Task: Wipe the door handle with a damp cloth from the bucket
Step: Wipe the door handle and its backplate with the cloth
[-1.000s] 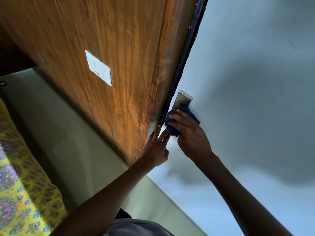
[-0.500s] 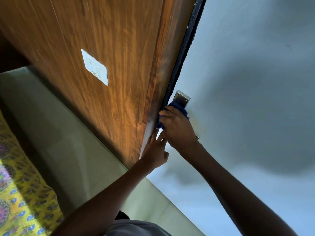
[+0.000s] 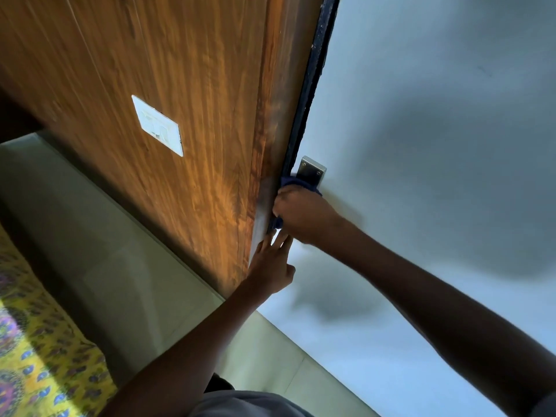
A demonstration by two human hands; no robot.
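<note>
Two hands, right hand (image 3: 304, 216) gripping cloth (image 3: 296, 184)

Head view, close, facing door (image 3: 195, 115)

The right hand (image 3: 301, 215) covers most of the blue cloth (image 3: 301, 185) and hides the door handle completely; only the upper end of the metal plate (image 3: 311, 171) shows. The patterned bedspread (image 3: 36, 356) is cut by the left and bottom edges. Switch plate (image 3: 158, 124) markings are blurred.
</note>
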